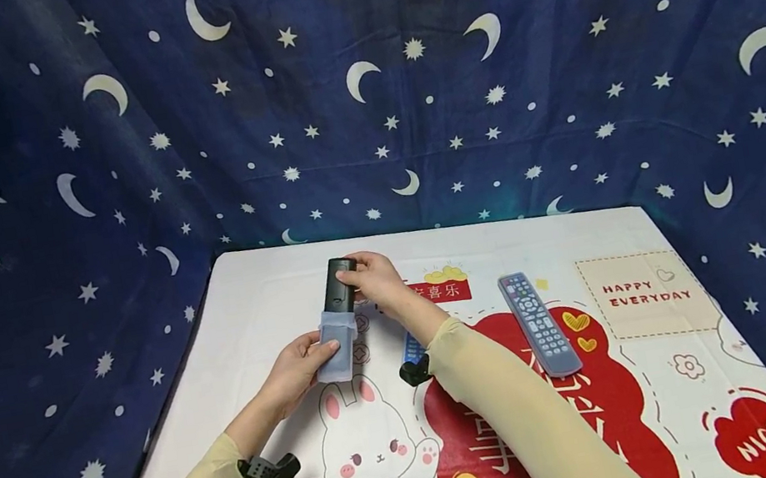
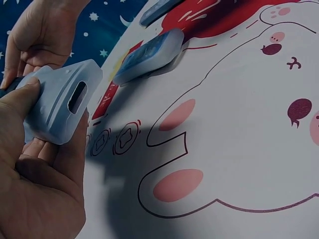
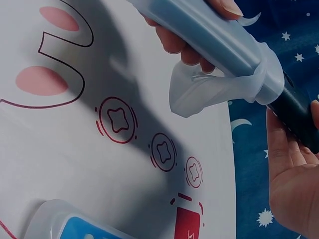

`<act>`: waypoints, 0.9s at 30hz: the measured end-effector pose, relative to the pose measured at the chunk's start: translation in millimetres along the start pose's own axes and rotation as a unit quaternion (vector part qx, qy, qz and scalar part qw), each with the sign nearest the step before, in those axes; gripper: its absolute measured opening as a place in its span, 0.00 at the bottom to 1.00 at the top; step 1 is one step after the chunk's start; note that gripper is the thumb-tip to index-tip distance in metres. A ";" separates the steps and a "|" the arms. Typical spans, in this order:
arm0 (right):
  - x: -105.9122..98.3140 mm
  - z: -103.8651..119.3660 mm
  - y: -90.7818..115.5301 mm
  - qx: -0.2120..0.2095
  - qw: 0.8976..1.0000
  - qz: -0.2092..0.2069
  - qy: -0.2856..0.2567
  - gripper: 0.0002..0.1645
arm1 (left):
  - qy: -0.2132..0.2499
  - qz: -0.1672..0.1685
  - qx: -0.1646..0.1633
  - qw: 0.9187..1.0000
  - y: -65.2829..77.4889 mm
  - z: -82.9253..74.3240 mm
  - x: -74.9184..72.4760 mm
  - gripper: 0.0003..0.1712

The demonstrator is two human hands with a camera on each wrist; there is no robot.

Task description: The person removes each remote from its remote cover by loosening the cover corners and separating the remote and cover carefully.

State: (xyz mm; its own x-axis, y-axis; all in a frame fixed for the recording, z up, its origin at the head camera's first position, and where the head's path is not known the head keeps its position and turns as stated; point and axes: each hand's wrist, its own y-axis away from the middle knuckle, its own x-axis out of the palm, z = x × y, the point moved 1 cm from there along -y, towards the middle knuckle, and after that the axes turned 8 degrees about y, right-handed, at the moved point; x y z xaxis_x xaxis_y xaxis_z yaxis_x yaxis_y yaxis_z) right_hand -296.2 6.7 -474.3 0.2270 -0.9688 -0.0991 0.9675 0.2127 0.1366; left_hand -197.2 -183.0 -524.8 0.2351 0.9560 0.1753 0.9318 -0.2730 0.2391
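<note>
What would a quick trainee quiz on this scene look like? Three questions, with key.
1. How many remotes lie on the table?
2. True or false: the left hand grips the translucent sleeve.
3. Fill in: where bare, the partly sleeved remote in the right hand is ____ in colour.

Key:
1. Two: a blue-faced remote and a grey remote.
2. True.
3. Black.
</note>
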 end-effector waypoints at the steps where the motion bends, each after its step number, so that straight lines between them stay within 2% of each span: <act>1: -0.1 0.0 0.4 0.000 1.000 -0.003 -0.002 0.27 | -0.001 -0.003 -0.003 1.000 -0.1 -0.1 0.2 0.36; 6: 1.3 0.2 3.6 -0.005 1.000 -0.003 -0.007 0.26 | 0.003 -0.007 -0.026 1.000 0.3 0.3 -1.8 0.33; 10: 1.8 3.5 6.0 -0.014 1.000 -0.006 -0.023 0.26 | 0.037 0.010 -0.059 0.998 3.0 -0.4 -2.2 0.33; 14: 1.9 8.3 7.4 -0.020 0.999 -0.001 -0.030 0.26 | 0.062 0.037 -0.061 0.996 4.1 -5.4 2.5 0.35; 17: 2.3 9.6 7.9 -0.023 0.999 0.007 -0.026 0.26 | 0.052 0.045 -0.059 0.996 1.9 -9.2 5.9 0.34; 27: -2.3 9.5 7.9 -0.033 0.999 0.019 0.013 0.25 | 0.027 0.081 -0.085 0.993 0.5 -11.5 7.5 0.31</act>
State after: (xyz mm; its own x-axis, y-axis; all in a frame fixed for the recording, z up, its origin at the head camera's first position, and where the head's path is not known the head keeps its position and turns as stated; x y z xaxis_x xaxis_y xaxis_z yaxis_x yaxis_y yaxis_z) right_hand -290.1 9.4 -463.6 0.2650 -0.9568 -0.1200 0.9634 0.2573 0.0754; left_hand -198.1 -177.3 -512.4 0.3577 0.8924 0.2750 0.8225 -0.4405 0.3598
